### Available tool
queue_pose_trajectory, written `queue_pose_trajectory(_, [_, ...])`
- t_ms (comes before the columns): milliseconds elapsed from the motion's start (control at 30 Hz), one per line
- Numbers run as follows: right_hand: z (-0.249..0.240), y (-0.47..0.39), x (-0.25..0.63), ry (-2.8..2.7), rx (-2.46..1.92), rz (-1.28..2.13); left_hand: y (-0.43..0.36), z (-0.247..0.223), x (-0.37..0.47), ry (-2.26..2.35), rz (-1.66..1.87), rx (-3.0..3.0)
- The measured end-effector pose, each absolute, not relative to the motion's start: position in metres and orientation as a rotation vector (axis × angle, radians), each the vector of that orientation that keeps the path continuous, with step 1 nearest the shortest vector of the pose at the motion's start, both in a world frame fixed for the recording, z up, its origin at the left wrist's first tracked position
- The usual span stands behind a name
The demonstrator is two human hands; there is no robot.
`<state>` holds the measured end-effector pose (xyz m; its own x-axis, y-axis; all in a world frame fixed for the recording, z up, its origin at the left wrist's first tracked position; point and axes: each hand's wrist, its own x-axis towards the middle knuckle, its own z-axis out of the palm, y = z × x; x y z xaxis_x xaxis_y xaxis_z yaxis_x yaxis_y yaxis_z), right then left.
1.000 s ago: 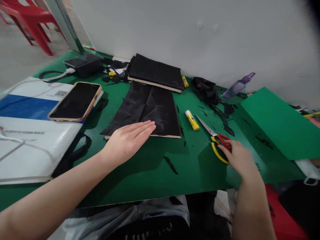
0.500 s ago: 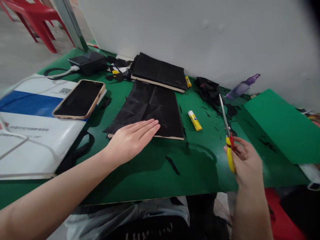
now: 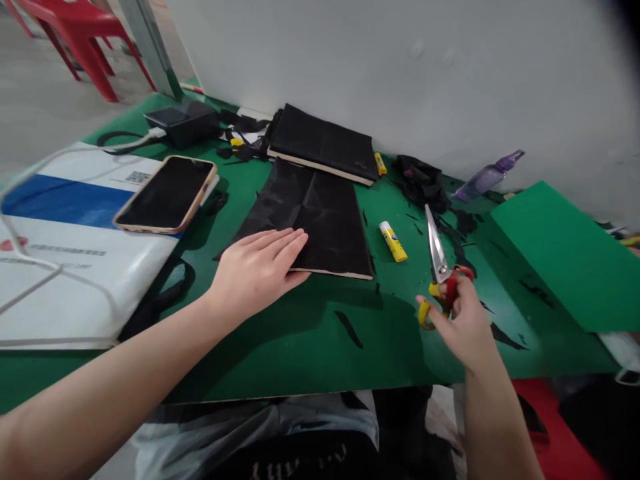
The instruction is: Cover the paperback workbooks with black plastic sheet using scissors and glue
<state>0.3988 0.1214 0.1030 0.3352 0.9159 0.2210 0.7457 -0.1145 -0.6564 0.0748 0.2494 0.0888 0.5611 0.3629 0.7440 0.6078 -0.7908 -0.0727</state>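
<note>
Green tabletop (image 3: 305,357) fills most of the frame. White-and-blue package (image 3: 63,200) at left; green board (image 3: 565,260) at right. Black sheet (image 3: 335,220), creased, centre, pale lower edge. Black-covered book (image 3: 325,140) just behind, upper centre. Phone (image 3: 167,193) on package; purple bottle (image 3: 483,181), upper right. Scissors (image 3: 437,253) right of centre, blades pointing up-frame; glue stick (image 3: 393,242) between them and sheet. Dark scrap (image 3: 349,329) below.

Left hand (image 3: 260,267): fingers together, flat on sheet's lower left; thumb at the edge, cannot tell if it pinches. Right hand (image 3: 467,327): closed round scissor handles. Hands well apart.

Risks, my judgement: sheet could skew or crease further if the left hand presses unevenly; blades could nick sheet or fingers if swung left; glue stick could roll if knocked.

Writing: package has a square code, red mark and a grey line of characters, too blurred to read. Glue stick's yellow label, illegible. No brand made out.
</note>
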Motion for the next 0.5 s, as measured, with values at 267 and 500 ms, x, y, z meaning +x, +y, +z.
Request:
queue_pose_trajectory(267, [0.1086, 0.12, 0.3894, -1.764, -2.01, -0.159, 0.2505, 0.0889, 0.0725, -0.895, -1.096, -2.484])
queue_pose_trajectory(500, [0.114, 0.1249, 0.3933, -2.134, -1.567, -0.889, 0.2457, 0.0957, 0.075, -1.188, -1.12, -2.58])
